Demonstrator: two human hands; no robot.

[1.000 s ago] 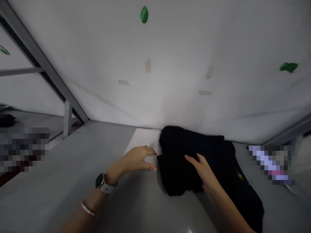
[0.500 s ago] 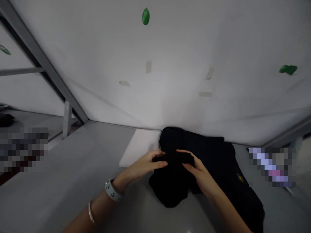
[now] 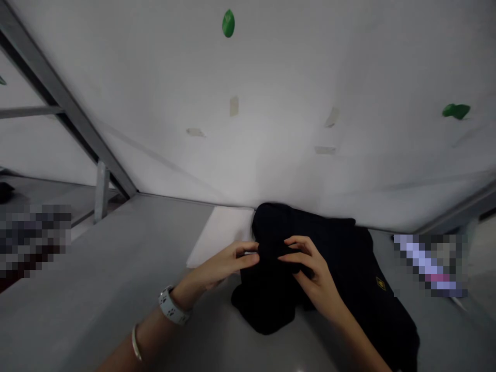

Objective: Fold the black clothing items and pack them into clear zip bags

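A limp black cloth piece hangs between my hands above the grey surface; its exact kind is lost in the dark. My left hand pinches its upper left edge between thumb and fingers. On the other side, my right hand grips the upper right part with bent fingers, the thumb underneath. Just behind and to the right lies a dark navy garment with a small yellow diamond-shaped badge. The cloth's lower end droops in a rounded shape, and the garment behind blends with it.
A white sheet or flat packet lies left of the garment on the grey tabletop. Behind rises a white wall panel with tape scraps and green leaf-shaped pieces. A metal frame post slants at left. Blurred items lie at right.
My right hand's fingers have shifted over the cloth's top edge and bent more. My left hand has moved slightly left with the cloth. The whole view has shifted a little.
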